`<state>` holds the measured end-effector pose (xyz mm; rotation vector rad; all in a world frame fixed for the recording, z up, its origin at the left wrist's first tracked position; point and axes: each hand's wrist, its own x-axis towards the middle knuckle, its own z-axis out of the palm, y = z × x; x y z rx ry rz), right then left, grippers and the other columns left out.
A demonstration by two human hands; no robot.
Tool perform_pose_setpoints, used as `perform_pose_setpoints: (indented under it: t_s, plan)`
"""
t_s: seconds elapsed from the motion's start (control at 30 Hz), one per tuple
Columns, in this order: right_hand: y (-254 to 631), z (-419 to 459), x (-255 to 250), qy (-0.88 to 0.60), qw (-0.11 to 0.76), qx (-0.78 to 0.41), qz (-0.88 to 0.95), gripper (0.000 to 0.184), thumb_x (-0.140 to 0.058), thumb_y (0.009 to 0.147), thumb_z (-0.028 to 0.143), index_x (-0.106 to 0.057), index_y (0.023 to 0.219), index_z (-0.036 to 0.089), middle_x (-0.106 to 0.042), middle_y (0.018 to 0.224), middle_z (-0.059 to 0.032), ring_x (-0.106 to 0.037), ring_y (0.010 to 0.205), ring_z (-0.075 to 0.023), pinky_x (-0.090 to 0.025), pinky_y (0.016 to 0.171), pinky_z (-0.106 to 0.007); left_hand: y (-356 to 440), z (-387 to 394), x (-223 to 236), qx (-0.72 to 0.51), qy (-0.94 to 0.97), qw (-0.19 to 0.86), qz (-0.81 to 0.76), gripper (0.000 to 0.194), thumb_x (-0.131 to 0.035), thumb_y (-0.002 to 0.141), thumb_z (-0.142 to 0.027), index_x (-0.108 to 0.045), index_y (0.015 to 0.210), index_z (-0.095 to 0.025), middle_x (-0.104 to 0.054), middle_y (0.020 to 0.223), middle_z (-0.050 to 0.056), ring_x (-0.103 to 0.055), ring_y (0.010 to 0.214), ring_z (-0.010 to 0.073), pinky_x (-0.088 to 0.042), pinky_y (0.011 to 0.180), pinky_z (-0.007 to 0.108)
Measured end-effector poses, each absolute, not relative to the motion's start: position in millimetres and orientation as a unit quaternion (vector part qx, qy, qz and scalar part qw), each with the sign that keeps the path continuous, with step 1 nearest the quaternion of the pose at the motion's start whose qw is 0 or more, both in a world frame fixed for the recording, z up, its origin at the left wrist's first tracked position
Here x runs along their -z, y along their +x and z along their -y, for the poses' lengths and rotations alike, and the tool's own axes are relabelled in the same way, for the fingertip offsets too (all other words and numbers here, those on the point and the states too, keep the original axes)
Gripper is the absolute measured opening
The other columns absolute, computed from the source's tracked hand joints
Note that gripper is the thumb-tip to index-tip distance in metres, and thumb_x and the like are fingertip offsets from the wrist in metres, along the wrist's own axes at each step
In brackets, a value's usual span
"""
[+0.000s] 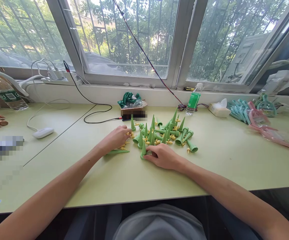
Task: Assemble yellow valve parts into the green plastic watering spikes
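Broad windows (pixel 134 43) with trees and bars beyond them fill the background, above a pale yellow-green tabletop (pixel 234 170) that reaches nearly across the view. On it, towards the right, lie pink plastic pieces (pixel 261 120) and blue ones (pixel 239 110) in loose stacks. Near the middle spreads a crowded group of green cones (pixel 168 135), many standing point up, others lying on their sides, several at the right with their open ends showing. Two bare forearms reach in from the near edge to this group. At its front, the right hand (pixel 163 156) pinches the base of the nearest upright cone (pixel 143 149) between thumb and finger. At its left side, the left hand (pixel 119 137) bends its fingers down by some small yellow fittings (pixel 124 146); whether it grips one cannot be told. Just below that hand, one green cone (pixel 118 151) lies flat. Behind the group stand a bottle with a green label (pixel 193 100) and a small cardboard tray (pixel 134 110), with a tissue box (pixel 219 110) farther right. More yellow fittings lie scattered among the cones, one loose at the right front.
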<state>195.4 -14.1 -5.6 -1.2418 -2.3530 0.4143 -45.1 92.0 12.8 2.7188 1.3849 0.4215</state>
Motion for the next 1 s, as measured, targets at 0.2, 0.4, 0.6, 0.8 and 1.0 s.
perform_pose_setpoints:
  t_s: [0.2, 0.4, 0.6, 0.8, 1.0]
  plan:
    - [196.3, 13.7, 5.5, -0.443, 0.228, -0.148, 0.854, 0.014, -0.066, 0.095, 0.032, -0.071, 0.094, 0.019, -0.064, 0.065, 0.0011, -0.055, 0.059, -0.0123, -0.034, 0.060, -0.022, -52.8, -91.9, -16.7, -0.140, 0.882, 0.061, -0.447, 0.025, -0.053, 0.089, -0.037, -0.067, 0.076, -0.021, -0.063, 0.085, 0.008, -0.062, 0.080, 0.0228, -0.047, 0.069, 0.030]
    - [196.5, 14.2, 5.0, -0.453, 0.230, -0.148, 0.849, 0.015, -0.066, 0.095, 0.033, -0.071, 0.091, 0.019, -0.065, 0.066, 0.0005, -0.056, 0.060, -0.0129, -0.035, 0.060, -0.023, -60.3, -91.2, -21.1, -0.083, 0.887, 0.074, -0.449, 0.018, -0.057, 0.084, -0.033, -0.061, 0.071, -0.021, -0.066, 0.084, 0.006, -0.062, 0.080, 0.0229, -0.046, 0.066, 0.030]
    - [195.4, 13.8, 5.7, -0.473, 0.229, -0.146, 0.838, 0.017, -0.066, 0.095, 0.034, -0.072, 0.096, 0.018, -0.069, 0.069, -0.0017, -0.060, 0.064, -0.0149, -0.037, 0.062, -0.023, -59.3, -86.2, -27.2, -0.075, 0.887, 0.081, -0.448, 0.016, -0.057, 0.082, -0.028, -0.056, 0.067, -0.022, -0.067, 0.076, 0.005, -0.060, 0.075, 0.0225, -0.043, 0.062, 0.029]
    - [195.7, 13.8, 3.6, -0.478, 0.221, -0.157, 0.835, 0.023, -0.070, 0.093, 0.038, -0.073, 0.104, 0.018, -0.071, 0.072, -0.0023, -0.062, 0.066, -0.0159, -0.039, 0.063, -0.024, -58.3, -82.5, -36.6, -0.074, 0.884, 0.077, -0.454, 0.013, -0.051, 0.084, -0.021, -0.058, 0.072, -0.022, -0.066, 0.072, 0.003, -0.058, 0.064, 0.0191, -0.039, 0.057, 0.027]
    - [197.2, 13.9, 5.7, -0.484, 0.224, -0.151, 0.832, 0.033, -0.077, 0.086, 0.042, -0.073, 0.108, 0.018, -0.070, 0.069, -0.0011, -0.062, 0.066, -0.0163, -0.039, 0.063, -0.025, -46.9, -67.8, -45.8, -0.250, 0.892, -0.007, -0.376, 0.014, -0.051, 0.095, -0.030, -0.062, 0.094, -0.021, -0.059, 0.063, -0.002, -0.050, 0.055, 0.0131, -0.041, 0.058, 0.024]
